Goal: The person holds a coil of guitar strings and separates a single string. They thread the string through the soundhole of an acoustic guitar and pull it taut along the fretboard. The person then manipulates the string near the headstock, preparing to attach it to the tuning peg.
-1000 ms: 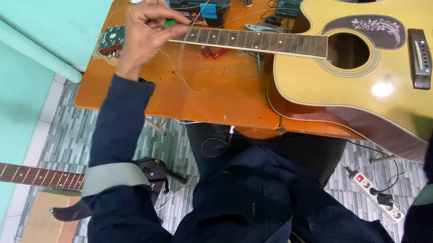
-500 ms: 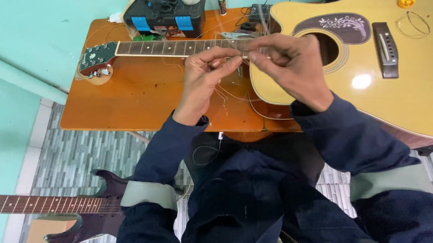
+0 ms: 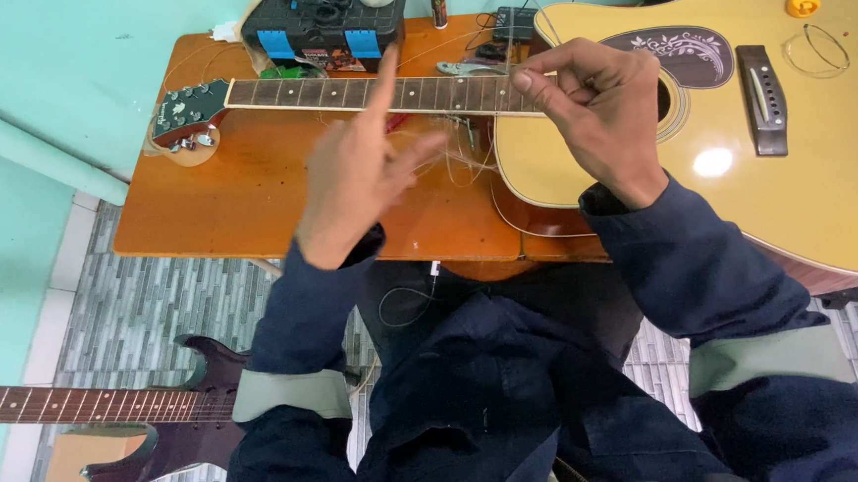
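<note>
Both hands, left hand (image 3: 356, 176) and right hand (image 3: 600, 111), hover over the acoustic guitar (image 3: 743, 182).

Bare tabletop (image 3: 238, 198) (toolbox (image 3: 322, 34) behind)

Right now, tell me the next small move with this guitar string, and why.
Probably bring the left hand back to the thin string: the right hand pinches it above the acoustic guitar neck, while the left hand's fingers are spread open and loose wire curls between the hands.
</note>
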